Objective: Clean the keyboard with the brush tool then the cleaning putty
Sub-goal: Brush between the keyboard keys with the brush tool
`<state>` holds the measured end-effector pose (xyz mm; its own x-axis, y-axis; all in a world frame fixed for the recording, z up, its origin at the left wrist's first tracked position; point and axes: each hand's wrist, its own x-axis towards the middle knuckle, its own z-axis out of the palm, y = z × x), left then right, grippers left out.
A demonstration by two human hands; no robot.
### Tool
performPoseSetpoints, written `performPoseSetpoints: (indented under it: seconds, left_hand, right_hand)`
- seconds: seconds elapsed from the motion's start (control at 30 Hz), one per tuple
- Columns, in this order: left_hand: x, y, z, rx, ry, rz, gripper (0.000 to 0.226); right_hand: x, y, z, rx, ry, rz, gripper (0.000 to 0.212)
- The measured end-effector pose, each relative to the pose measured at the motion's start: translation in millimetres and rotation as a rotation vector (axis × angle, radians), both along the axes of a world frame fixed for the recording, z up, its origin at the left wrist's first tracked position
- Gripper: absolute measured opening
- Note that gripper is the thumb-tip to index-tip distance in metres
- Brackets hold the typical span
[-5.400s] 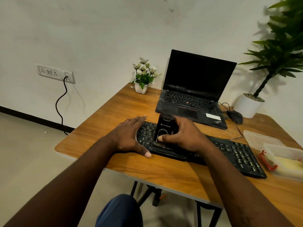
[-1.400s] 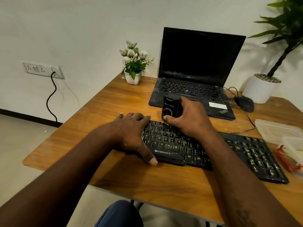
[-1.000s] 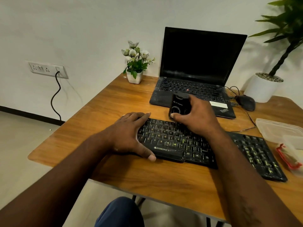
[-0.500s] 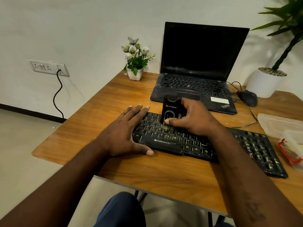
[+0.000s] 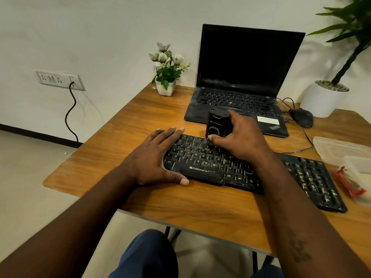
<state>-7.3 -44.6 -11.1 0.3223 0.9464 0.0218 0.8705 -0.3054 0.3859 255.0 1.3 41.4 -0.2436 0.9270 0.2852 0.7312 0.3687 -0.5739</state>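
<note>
A black keyboard (image 5: pixel 309 177) with yellow-green legends lies across the wooden desk (image 5: pixel 200 209). My right hand (image 5: pixel 239 139) grips a black brush tool (image 5: pixel 216 125) upright, its lower end down on the upper key rows near the keyboard's middle. My left hand (image 5: pixel 154 157) rests flat on the keyboard's left end, fingers straight over the keys and thumb along the front edge. A clear tub (image 5: pixel 355 177) with a red band at the right edge holds something pale yellow, possibly the putty.
An open black laptop (image 5: pixel 241 81) stands behind the keyboard. A small flower pot (image 5: pixel 165 77) sits back left, a black mouse (image 5: pixel 302 117) and a large white planter (image 5: pixel 325 97) back right. A clear lid (image 5: pixel 339 149) lies beside the tub. The desk's front edge is near my knees.
The brush tool has moved back and forth over the keys; since half a second ago it sits slightly farther right and back. My left hand stays on the keyboard's left end.
</note>
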Motion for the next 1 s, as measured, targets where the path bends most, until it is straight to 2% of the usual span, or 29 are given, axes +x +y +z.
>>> performPoseSetpoints:
  seconds: [0.1,0.17,0.33,0.4,0.5,0.57,0.7,0.77,0.83,0.9,0.93,1.0]
  left_hand:
    - [1,0,0,0.005,0.003,-0.003,0.135]
    - [1,0,0,0.008,0.007,-0.002,0.135]
    - [1,-2,2,-0.005,0.018,0.009,0.134]
    - [1,-2,2,-0.008,0.026,0.008,0.134]
    - [1,-2,1,-0.007,-0.004,0.024,0.133]
    - [1,-2,2,-0.031,-0.081,0.072,0.133]
    - [1,1,4,-0.074,-0.121,0.115,0.141]
    - [2,1,6,-0.088,-0.123,0.119,0.143]
    - [2,2,7,-0.097,-0.119,0.119,0.145]
    - [2,3,6,-0.091,-0.106,0.116,0.145]
    - [2,4,6,-0.082,-0.098,0.113,0.145]
    - [2,5,4,-0.065,-0.088,0.112,0.144]
  right_hand:
    - [5,-6,3,-0.241,0.142,0.207,0.047]
    - [3,-7,0,-0.345,0.167,0.293,0.047]
    - [-1,0,-1,-0.024,0.030,0.005,0.068]
    - [3,-3,-1,-0.095,0.092,0.100,0.061]
    - [4,-10,-1,-0.321,0.161,0.291,0.055]
    - [-2,-10,-3,-0.259,0.127,0.248,0.058]
    - [-6,-7,-3,0.027,0.003,0.012,0.063]
    - [-2,-12,-3,-0.002,0.074,0.085,0.057]
    - [3,-23,0,-0.182,0.171,0.248,0.052]
    - [4,-31,-2,-0.306,0.158,0.357,0.054]
    - [3,-33,-4,-0.281,0.129,0.349,0.054]
    - [3,-29,-7,-0.140,0.086,0.200,0.057]
